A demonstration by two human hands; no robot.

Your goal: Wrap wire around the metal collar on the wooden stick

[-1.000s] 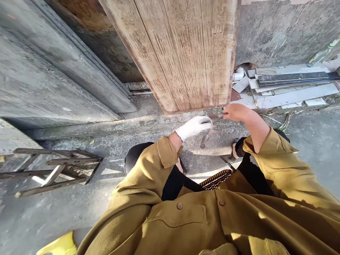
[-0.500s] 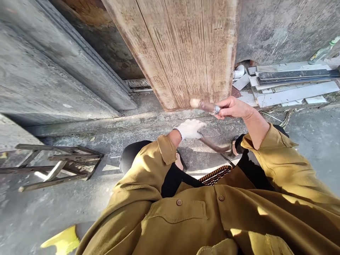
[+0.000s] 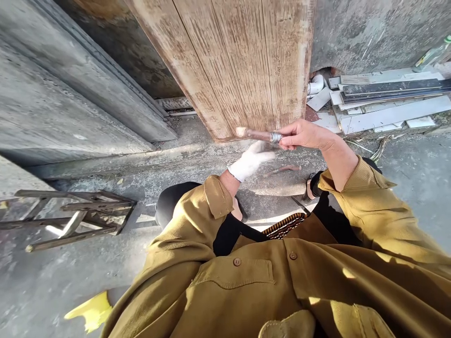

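Note:
My right hand (image 3: 301,134) grips a short wooden stick (image 3: 255,134) near its right end, where metal wire (image 3: 276,137) is wound round it. The stick points left, its pale cut end before the foot of the plank panel (image 3: 243,70). My left hand (image 3: 246,162), in a white glove, is just below the stick, fingers stretched out and apart, nothing visible in them; motion blurs it. Whether it touches the stick I cannot tell. Beneath my hands a blurred brown stick (image 3: 291,168) shows near the ground, above a pale, long shape (image 3: 282,189).
Left on the concrete lies a wooden frame like a small ladder or stool (image 3: 84,211). A yellow object (image 3: 92,310) is at lower left. White and dark strips (image 3: 391,101), a pipe elbow (image 3: 316,85) and a bottle (image 3: 431,55) are by the wall at right.
My right hand has moved left and slightly up with the stick. My left hand has risen and its fingers have spread; the curved brown piece that was beside its fingertips is now apart from it.

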